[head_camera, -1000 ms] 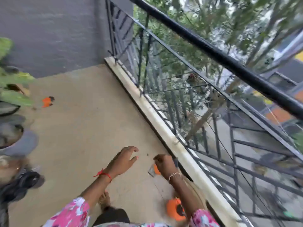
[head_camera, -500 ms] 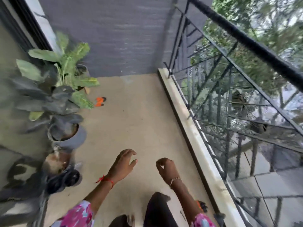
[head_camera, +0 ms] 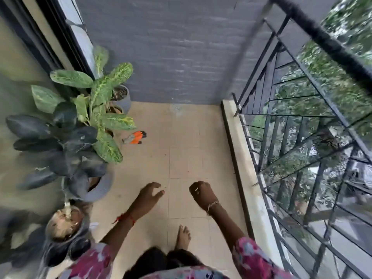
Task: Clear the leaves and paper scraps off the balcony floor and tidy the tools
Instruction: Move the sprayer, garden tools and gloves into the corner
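The tool left to tidy is an orange-handled hand tool (head_camera: 135, 137), probably pruners though too small to be sure. It lies flat on the tiled balcony floor (head_camera: 187, 158), far ahead of both hands and just beside the potted plants. It should be rigid and fairly light, best taken by the orange grips, not the grey metal end that points toward the pots. The left hand (head_camera: 150, 195) hangs with loosely curled fingers, holding nothing. The right hand (head_camera: 202, 193) is balled into a tight fist with a pale sliver, likely a paper scrap (head_camera: 196, 189), showing between the fingers; such scraps are flimsy and would blow away if let go. A drooping leaf of the variegated plant (head_camera: 106, 146) overhangs the floor close to the tool, so a reach should come in from the open tile side. The metal railing (head_camera: 281, 125) and its concrete kerb (head_camera: 239, 158) bound the right side. A floor drain (head_camera: 177, 107) sits by the grey wall (head_camera: 181, 47).
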The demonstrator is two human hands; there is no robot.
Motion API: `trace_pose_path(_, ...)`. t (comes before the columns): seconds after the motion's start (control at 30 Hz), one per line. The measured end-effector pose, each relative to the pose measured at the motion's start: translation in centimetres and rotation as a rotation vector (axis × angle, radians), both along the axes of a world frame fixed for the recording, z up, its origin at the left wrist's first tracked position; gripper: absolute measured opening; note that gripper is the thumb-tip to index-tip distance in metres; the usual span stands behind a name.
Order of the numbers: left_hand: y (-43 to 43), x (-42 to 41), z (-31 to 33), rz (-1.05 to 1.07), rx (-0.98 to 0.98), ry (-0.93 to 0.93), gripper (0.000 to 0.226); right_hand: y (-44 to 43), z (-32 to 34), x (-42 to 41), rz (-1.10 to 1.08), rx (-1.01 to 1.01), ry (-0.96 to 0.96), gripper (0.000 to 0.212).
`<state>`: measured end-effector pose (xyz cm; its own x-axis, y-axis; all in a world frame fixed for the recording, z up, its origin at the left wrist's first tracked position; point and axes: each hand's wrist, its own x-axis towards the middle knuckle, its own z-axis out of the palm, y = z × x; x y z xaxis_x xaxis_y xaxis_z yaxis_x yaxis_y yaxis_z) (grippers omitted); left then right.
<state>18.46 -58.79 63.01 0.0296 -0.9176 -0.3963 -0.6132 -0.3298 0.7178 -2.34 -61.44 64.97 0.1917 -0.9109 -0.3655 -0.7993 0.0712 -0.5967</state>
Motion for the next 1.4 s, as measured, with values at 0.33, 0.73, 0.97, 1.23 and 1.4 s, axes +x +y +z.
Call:
trace_pose_path(0.33,-15.8,1.8,-0.7,0.116,0.130,0.139,0.011,-18.4,-0.1,2.4,0.076,0.009,-0.006,0.021)
trace_pose_path(0.73,-37.7,9.2,-3.2,0.207,0.246,0.224,0.021,-41.1,-4.9,9.9,0.075,0.128,-0.010,0.018)
trace_pose_path(0.97,-47.0,11.8,-7.6,0.203,0.294,0.114,0.012,-52.5,-10.0,15.7,0.217,0.273,0.031,0.022)
trace_pose_path(1.23,-56.4,16.6,-21.6,0.686,0.397,0.111,0.039,-62.1,-24.4,24.3,0.482,0.404,0.171,0.030)
trace_pose_path(1.4,-60.2,19.8,-34.2,0.831,0.537,0.190,0.043,-65.9,-37.4,28.7,0.739,0.409,0.326,0.035)
